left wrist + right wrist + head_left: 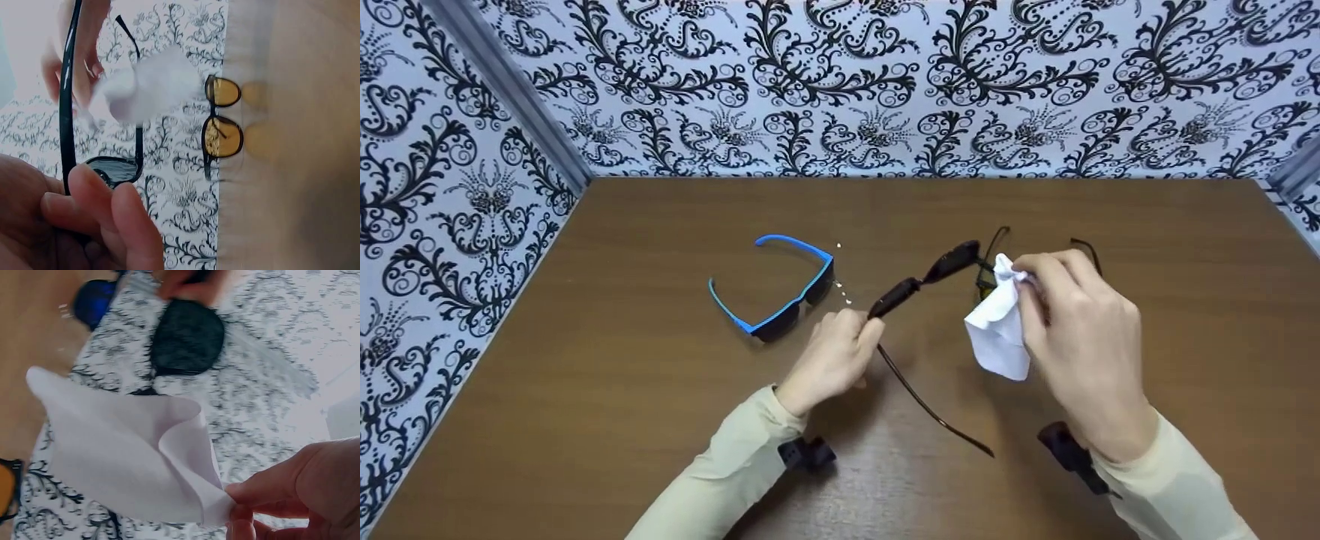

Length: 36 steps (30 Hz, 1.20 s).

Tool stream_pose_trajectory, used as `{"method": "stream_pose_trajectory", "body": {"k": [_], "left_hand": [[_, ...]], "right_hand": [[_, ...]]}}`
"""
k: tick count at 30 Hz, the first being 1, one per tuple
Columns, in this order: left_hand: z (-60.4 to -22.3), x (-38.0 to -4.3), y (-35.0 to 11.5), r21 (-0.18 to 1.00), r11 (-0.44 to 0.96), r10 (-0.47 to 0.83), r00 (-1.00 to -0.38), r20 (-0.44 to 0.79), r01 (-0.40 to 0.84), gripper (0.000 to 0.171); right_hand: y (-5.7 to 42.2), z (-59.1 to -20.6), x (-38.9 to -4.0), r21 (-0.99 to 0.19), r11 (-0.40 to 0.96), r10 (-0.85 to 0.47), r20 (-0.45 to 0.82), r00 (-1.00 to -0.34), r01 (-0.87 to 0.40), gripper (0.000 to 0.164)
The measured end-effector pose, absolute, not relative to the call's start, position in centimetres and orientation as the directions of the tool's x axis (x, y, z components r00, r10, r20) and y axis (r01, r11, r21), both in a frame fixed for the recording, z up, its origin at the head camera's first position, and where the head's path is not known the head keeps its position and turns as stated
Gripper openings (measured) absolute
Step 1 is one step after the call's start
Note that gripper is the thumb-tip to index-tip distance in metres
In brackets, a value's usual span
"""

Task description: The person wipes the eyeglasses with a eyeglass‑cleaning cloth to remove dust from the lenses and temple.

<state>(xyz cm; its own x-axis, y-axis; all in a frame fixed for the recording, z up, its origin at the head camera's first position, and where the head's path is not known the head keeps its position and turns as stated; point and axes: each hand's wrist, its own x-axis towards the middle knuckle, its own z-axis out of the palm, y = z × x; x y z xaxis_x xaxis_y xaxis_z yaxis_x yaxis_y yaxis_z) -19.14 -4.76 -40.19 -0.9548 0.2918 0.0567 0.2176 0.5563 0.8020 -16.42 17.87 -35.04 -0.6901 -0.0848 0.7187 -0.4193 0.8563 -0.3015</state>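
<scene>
**Grip Configuration: Three Views**

Head view. The left hand (834, 352) grasps a pair of black sunglasses with dark lenses (896, 298), fingers curled round one end of the frame. One slim temple extends below these fingers; the lenses point away from them, toward the right hand (1084, 337). This end grip presumably keeps both lenses accessible. The right thumb and fingertips pinch a thin white fabric cloth (997, 337), which hangs below them. Bright-blue-framed sunglasses with dark lenses (791, 292) lie unfolded on the brown wood-look table (585, 420), left of the left fingers, probably set there to stay out of the way.

Left wrist view. The left fingers close on the frame near a lens; one temple rises past them. Beyond the fingertips are the blurred cloth and black-framed glasses with rounded amber lenses (228, 140), resting on the table.

Right wrist view. The fingertips pinch the cloth at one edge, apparently to leave its broad area loose. A dark lens lies beyond them; contact with the cloth cannot be confirmed.
</scene>
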Motion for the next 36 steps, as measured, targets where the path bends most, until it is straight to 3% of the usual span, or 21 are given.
{"method": "stream_pose_trajectory", "body": {"k": [6, 14, 19, 27, 36], "left_hand": [[-40.1, -20.4, -6.1, 0.804, 0.578, 0.274, -0.961, -0.027, 0.142, 0.032], [-39.5, -21.0, -7.4, 0.838, 0.545, 0.292, -0.946, -0.143, 0.041, 0.028], [-38.6, -21.0, -8.4, 0.876, 0.482, 0.303, -0.939, -0.165, 0.002, 0.025], [-37.2, -21.0, -10.5, 0.901, 0.433, 0.273, -0.955, -0.116, 0.014, 0.023], [-37.0, -20.9, -10.4, 0.893, 0.450, 0.262, -0.960, -0.102, 0.028, 0.025]], "right_hand": [[19.7, -33.9, -16.5, -0.309, 0.807, -0.089, 0.778, -0.622, -0.502, 0.017], [22.5, -32.9, -17.6, -0.410, 0.708, 0.046, 0.840, -0.541, -0.575, 0.016], [22.8, -32.9, -18.0, -0.411, 0.671, -0.049, 0.806, -0.590, -0.617, 0.015], [22.6, -33.3, -18.2, -0.362, 0.736, -0.178, 0.712, -0.679, -0.573, 0.019], [21.6, -33.9, -18.2, -0.457, 0.694, -0.248, 0.574, -0.781, -0.556, 0.016]]}}
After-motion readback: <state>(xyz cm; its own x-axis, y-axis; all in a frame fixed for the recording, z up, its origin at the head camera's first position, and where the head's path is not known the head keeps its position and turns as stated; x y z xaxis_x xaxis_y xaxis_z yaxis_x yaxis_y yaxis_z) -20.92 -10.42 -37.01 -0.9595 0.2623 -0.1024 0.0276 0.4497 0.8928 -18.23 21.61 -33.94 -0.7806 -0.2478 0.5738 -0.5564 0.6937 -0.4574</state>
